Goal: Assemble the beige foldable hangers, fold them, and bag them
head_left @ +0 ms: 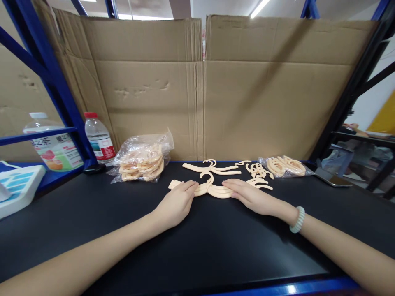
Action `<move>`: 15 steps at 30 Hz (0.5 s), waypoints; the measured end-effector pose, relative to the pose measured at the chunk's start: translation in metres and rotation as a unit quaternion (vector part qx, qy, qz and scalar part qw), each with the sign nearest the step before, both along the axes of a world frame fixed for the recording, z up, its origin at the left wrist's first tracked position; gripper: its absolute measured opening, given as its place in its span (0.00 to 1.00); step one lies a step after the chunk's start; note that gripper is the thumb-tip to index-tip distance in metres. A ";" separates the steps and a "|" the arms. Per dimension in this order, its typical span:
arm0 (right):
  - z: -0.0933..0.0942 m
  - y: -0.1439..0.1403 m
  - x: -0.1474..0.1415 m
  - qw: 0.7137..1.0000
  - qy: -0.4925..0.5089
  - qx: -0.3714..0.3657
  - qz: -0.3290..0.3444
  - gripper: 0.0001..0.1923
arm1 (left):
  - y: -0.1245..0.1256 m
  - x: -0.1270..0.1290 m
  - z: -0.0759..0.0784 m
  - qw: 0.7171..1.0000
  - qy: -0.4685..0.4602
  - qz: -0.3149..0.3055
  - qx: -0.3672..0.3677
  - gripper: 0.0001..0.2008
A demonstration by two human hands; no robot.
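A small stack of cream plastic clothes hangers (219, 192) lies on the black tabletop with its hook pointing away from me. My left hand (176, 203) rests on the stack's left arm, fingers stretched out together; its thumb is hardly visible. On the right arm lies my right hand (256, 196), fingers extended flat across it and a pale green beaded bracelet (298, 220) on the wrist. Both palms are hidden. Just behind is a second group of hangers (197, 167). Loose cream hooks (259, 170) are scattered beyond my right hand.
A clear bag (142, 158) of cream pieces sits at back left, beside a red-capped bottle (99, 137) and a larger bottle (55, 144). Another bag (285, 165) and a phone (333, 179) lie at back right. Cardboard (138, 90) walls the back; blue posts (58, 90) frame it.
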State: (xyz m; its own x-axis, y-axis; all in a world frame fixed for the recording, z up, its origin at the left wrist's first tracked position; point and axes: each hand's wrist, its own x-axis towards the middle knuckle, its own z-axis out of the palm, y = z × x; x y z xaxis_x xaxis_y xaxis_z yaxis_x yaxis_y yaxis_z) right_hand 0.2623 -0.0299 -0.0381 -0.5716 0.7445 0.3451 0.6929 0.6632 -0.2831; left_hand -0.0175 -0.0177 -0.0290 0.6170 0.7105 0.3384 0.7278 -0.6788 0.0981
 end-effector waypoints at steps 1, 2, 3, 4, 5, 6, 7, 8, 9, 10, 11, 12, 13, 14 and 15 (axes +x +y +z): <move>0.000 0.000 0.000 1.000 0.003 0.003 0.001 0.23 | 0.001 0.000 -0.001 1.000 -0.003 0.000 0.002 0.21; 0.000 0.001 0.000 1.000 0.006 0.005 0.000 0.23 | 0.001 0.000 -0.002 1.000 -0.004 -0.001 0.004 0.21; -0.001 0.001 0.000 1.000 0.007 0.006 -0.001 0.22 | 0.001 -0.001 -0.002 1.000 -0.004 -0.002 0.006 0.21; -0.001 0.001 0.000 1.000 0.007 0.005 -0.002 0.22 | 0.002 -0.001 -0.003 1.000 -0.004 -0.003 0.007 0.21; 0.000 0.001 0.000 1.000 0.007 0.005 -0.002 0.22 | 0.002 -0.001 -0.003 1.000 -0.004 -0.003 0.008 0.21; 0.000 0.000 -0.001 1.000 0.005 0.004 -0.003 0.23 | 0.002 -0.001 -0.003 1.000 -0.002 -0.003 0.008 0.21; 0.000 0.000 -0.001 1.000 0.002 0.003 -0.005 0.23 | 0.002 -0.001 -0.003 1.000 -0.001 -0.003 0.010 0.21; 0.001 -0.001 -0.001 1.000 -0.003 0.002 -0.008 0.23 | 0.002 -0.001 -0.003 1.000 0.000 -0.003 0.013 0.21; 0.001 -0.001 -0.002 1.000 -0.009 0.000 -0.011 0.23 | 0.001 -0.001 -0.003 1.000 -0.002 -0.008 0.019 0.20; 0.002 -0.002 -0.002 1.000 -0.015 -0.001 -0.015 0.24 | 0.000 0.000 -0.002 0.999 -0.007 -0.020 0.028 0.20; 0.002 -0.002 -0.002 1.000 -0.019 -0.002 -0.019 0.24 | -0.001 0.000 -0.001 0.998 -0.014 -0.038 0.039 0.20; 0.003 -0.003 -0.003 1.000 -0.021 -0.003 -0.021 0.24 | -0.004 0.001 0.001 0.996 -0.022 -0.063 0.050 0.21; 0.004 -0.003 -0.003 1.000 -0.020 -0.004 -0.022 0.24 | -0.007 0.002 0.003 0.993 -0.029 -0.093 0.059 0.20; 0.004 -0.003 -0.003 1.000 -0.017 -0.006 -0.021 0.24 | -0.010 0.003 0.005 0.989 -0.032 -0.128 0.064 0.20; 0.004 -0.003 -0.003 1.000 -0.014 -0.008 -0.020 0.24 | -0.014 0.005 0.008 0.984 -0.028 -0.165 0.062 0.20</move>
